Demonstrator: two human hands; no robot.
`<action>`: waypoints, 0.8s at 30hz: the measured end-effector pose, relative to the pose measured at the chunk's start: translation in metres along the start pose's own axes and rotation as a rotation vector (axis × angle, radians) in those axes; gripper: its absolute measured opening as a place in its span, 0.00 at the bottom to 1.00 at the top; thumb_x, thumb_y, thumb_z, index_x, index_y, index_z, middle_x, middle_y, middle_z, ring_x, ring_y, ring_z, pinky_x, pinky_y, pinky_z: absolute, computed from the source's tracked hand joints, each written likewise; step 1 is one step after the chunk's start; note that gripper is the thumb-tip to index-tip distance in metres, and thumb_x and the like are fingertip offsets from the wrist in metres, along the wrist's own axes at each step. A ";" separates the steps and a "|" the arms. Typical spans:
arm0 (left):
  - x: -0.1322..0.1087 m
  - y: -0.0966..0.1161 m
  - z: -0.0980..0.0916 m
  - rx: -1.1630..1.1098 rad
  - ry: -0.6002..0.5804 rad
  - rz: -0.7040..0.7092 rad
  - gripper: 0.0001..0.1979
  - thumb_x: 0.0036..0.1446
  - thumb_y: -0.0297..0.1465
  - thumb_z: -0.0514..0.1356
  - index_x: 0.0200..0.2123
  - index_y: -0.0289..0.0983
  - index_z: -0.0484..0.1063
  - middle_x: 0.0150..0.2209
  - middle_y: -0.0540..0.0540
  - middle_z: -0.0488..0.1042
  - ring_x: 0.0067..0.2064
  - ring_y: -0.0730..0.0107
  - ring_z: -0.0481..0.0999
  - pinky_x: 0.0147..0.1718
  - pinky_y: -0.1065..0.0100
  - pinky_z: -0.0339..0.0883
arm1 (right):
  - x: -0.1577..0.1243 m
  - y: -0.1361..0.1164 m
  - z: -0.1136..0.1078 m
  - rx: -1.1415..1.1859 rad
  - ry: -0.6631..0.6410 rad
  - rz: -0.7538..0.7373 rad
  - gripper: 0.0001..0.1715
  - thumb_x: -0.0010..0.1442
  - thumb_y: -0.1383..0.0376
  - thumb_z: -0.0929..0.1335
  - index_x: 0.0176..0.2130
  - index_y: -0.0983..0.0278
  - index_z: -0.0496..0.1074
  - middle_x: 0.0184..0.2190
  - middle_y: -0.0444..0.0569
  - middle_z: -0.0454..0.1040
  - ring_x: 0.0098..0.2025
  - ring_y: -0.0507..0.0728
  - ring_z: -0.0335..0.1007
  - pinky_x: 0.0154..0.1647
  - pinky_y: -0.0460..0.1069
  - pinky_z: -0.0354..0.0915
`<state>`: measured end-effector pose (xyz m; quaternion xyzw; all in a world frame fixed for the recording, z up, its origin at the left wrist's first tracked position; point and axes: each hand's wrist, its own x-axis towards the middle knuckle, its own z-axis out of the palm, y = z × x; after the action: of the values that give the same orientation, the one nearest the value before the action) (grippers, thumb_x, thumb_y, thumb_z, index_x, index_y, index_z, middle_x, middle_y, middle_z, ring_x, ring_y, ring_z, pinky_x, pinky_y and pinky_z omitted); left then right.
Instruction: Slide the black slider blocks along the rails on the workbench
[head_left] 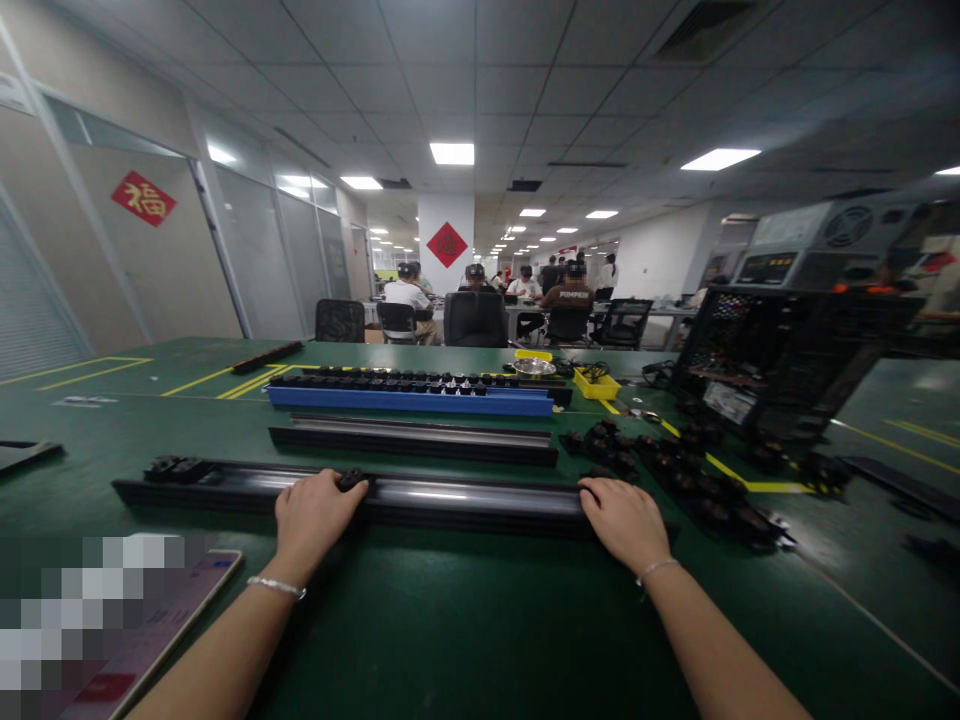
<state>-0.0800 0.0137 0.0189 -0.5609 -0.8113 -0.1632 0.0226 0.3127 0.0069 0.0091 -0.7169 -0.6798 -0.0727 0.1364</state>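
A long black rail with a shiny metal channel lies crosswise on the green table in front of me. My left hand is closed over its left-middle part, with a small black part between thumb and fingers at the channel. Near the rail's right end, my right hand grips it, fingers over the far edge. Black parts sit in the channel at the left end. Just beyond lies a second, shorter black rail. Loose black parts are heaped right of my right hand.
Farther back stands a blue rail filled with black pieces. A yellow tray and a metal dish are behind it. An open computer case stands at right; a phone lies front left. People sit in the background.
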 end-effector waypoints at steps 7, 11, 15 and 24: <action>-0.002 0.004 0.001 0.002 0.000 0.015 0.26 0.49 0.52 0.50 0.35 0.37 0.74 0.36 0.36 0.77 0.43 0.49 0.74 0.43 0.58 0.60 | 0.000 -0.001 -0.001 0.004 -0.018 0.021 0.24 0.60 0.58 0.54 0.45 0.57 0.73 0.49 0.46 0.73 0.52 0.57 0.64 0.53 0.54 0.54; -0.002 0.004 0.002 0.012 0.001 0.025 0.26 0.49 0.52 0.49 0.35 0.37 0.74 0.35 0.37 0.77 0.43 0.49 0.74 0.43 0.58 0.60 | -0.001 -0.001 -0.001 0.009 -0.016 0.014 0.24 0.60 0.58 0.54 0.46 0.58 0.73 0.48 0.46 0.73 0.51 0.57 0.65 0.53 0.54 0.54; -0.002 0.005 0.003 0.005 0.002 0.030 0.26 0.49 0.51 0.49 0.35 0.37 0.74 0.35 0.37 0.77 0.42 0.50 0.74 0.43 0.58 0.60 | 0.000 0.000 0.000 0.006 -0.010 0.006 0.24 0.60 0.59 0.54 0.45 0.58 0.73 0.48 0.46 0.73 0.51 0.57 0.65 0.53 0.54 0.54; -0.005 0.009 0.004 -0.018 0.001 0.048 0.25 0.50 0.51 0.49 0.34 0.37 0.73 0.33 0.38 0.77 0.42 0.50 0.74 0.44 0.58 0.59 | -0.001 -0.001 0.000 0.011 -0.003 0.012 0.24 0.60 0.58 0.54 0.45 0.58 0.73 0.48 0.46 0.73 0.51 0.57 0.65 0.53 0.54 0.54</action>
<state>-0.0695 0.0130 0.0165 -0.5802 -0.7961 -0.1703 0.0218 0.3117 0.0061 0.0094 -0.7204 -0.6759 -0.0671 0.1401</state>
